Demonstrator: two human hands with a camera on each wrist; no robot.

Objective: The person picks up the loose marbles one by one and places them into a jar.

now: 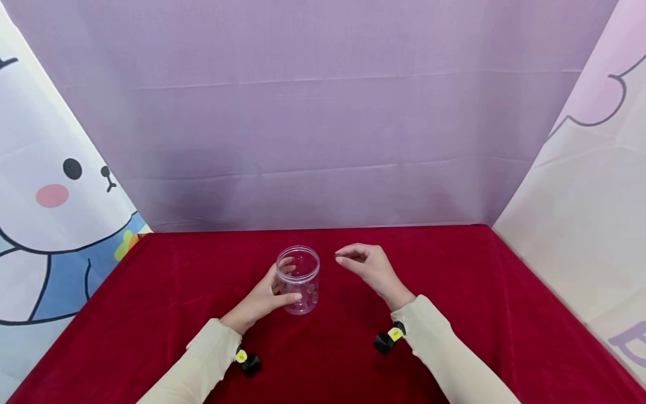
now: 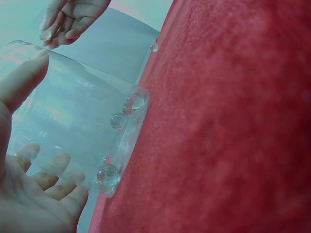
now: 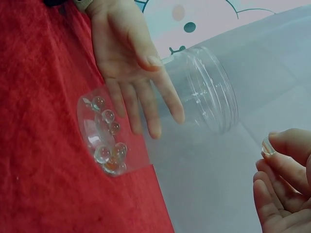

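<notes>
A clear plastic jar (image 1: 307,285) with a threaded rim stands upright on the red cloth, its mouth uncovered. My left hand (image 1: 262,297) grips its side, thumb in front and fingers round the back. Several clear glass marbles (image 3: 103,153) lie on the jar's bottom. To the right of the rim, at about its height, my right hand (image 1: 370,270) pinches a single clear marble (image 3: 267,146) between thumb and forefinger. That hand is apart from the jar.
Red cloth (image 1: 429,264) covers the table. Another clear marble (image 2: 154,47) lies on the cloth beyond the jar in the left wrist view. A lilac curtain (image 1: 323,123) hangs behind, with printed panels (image 1: 65,224) at the sides.
</notes>
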